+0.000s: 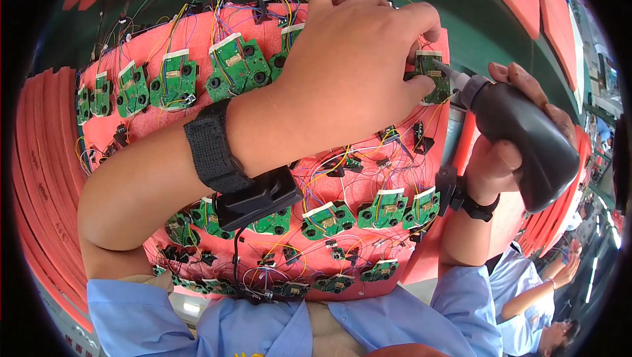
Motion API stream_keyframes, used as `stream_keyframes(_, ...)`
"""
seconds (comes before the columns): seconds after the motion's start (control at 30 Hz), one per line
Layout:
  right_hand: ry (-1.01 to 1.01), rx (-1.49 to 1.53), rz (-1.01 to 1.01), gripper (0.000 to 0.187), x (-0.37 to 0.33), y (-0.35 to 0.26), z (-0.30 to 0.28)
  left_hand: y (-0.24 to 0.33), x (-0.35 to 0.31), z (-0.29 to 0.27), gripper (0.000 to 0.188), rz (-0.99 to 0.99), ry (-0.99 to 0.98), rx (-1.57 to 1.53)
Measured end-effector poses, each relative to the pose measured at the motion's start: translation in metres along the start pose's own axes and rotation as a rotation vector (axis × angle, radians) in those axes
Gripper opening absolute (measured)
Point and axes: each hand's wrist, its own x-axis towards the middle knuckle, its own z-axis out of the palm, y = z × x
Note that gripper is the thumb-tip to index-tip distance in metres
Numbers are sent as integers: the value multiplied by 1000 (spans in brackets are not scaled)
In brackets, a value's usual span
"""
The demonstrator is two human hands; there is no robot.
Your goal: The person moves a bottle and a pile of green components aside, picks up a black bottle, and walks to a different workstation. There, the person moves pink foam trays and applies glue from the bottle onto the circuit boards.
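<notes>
Black bottle (536, 136) in right hand (488, 167)

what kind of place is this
Probably an electronics assembly workshop: rows of wired green circuit boards lie on pink foam, a black squeeze bottle is in the right hand with its nozzle at one board, and another person in a similar light blue shirt is nearby.

Head-worn fisheye view, facing down, close above both hands (359, 64) (488, 171); rim curved
</notes>
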Motion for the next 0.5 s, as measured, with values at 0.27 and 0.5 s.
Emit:
stream_keyframes(0.27,63,-34,28,67,-1,4,2,3,1,-6,35,-78,-111,17)
stream_keyframes(0.5,-5,-72,19,66,0,1,2,2,1,-6,35,-82,-117,10)
